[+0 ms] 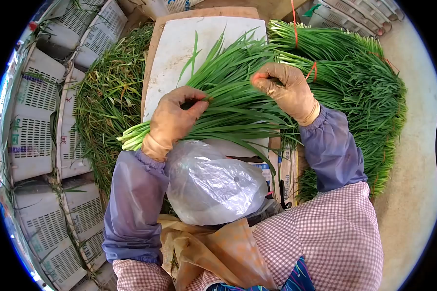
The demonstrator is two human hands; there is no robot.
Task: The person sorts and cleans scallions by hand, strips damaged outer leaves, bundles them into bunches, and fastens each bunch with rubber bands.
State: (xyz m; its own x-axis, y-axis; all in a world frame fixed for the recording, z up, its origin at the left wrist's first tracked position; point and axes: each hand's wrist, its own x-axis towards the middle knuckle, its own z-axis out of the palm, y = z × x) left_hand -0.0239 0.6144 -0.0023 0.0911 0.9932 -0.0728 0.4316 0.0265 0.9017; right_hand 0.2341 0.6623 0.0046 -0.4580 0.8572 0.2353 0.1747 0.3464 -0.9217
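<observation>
A loose spread of garlic chives (233, 114) lies across a white board (172, 53), pale stem ends to the left and green leaves fanning right and upward. My left hand (172, 121), in a tan rubber glove, rests over the stems with thumb and forefinger pinched on the chives; a small brownish bit shows at the fingertips. Raised over the leaf ends, my right hand (290, 89) wears a similar glove. Its fingers are curled together in a pinch, and whatever they hold is too small to make out.
Tied bundles of garlic chives (344, 68) with red bands are stacked at the right. Yellowed leaf trimmings (111, 82) heap up left of the board. White plastic crates (36, 97) line the left side. A clear plastic bag (216, 184) sits before my lap.
</observation>
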